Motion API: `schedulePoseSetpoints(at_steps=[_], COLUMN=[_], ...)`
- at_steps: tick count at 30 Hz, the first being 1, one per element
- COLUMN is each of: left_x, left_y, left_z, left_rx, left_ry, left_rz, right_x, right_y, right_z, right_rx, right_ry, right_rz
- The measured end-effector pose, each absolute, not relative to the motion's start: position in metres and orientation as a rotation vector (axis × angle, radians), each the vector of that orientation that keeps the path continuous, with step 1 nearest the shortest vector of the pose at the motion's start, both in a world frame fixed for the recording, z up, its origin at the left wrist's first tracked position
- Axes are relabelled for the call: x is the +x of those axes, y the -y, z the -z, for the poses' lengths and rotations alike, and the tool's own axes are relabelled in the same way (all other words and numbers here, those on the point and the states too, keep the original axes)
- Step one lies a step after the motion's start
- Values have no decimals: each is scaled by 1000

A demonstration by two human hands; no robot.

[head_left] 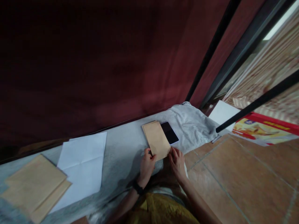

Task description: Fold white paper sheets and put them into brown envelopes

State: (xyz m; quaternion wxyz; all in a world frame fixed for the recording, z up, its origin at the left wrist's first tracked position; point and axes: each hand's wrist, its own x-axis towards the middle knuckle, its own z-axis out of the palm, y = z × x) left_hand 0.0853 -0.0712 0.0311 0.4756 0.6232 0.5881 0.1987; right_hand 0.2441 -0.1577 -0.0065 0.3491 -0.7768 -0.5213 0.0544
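Observation:
My left hand (147, 165) pinches the near left corner of a brown paper envelope (160, 140), thumb on top. At the near right corner, my right hand (177, 160) has its fingers closed on the edge. The envelope lies tilted on the grey cloth, with another brown edge showing under its far left side. A tablet-like device (169, 133) with a dark screen and pale border sits just right of it, partly covered by the envelope. What lies under my fingertips is hidden.
White creased paper sheets (85, 161) lie to the left, with several brown envelopes (37, 183) overlapping them. The grey cloth (123, 140) bunches at its right end. Dark poles (210, 53) rise at the right; a red and yellow box (263, 129) stands on the tiled floor (245, 174).

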Motion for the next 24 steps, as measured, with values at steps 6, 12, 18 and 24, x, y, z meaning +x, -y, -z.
schedulePoseSetpoints(at_steps=[6,12,18,24], left_x=[84,78,80,81], left_y=[80,101,101,94], left_z=[-27,-32,-36,-35], left_rx=[1648,1901,2128,2335], left_ry=[-1445,-1380,-1454,-1476], left_rz=[-481,-436,-293,-267], right_x=[255,269,274,277], right_y=[157,162,160,155], right_z=[14,20,20,19], right_rx=[-2042,-1906,-1884,-1867], right_ry=[1451,1517,1541,1555], right_rz=[-96,-106,-101,-76])
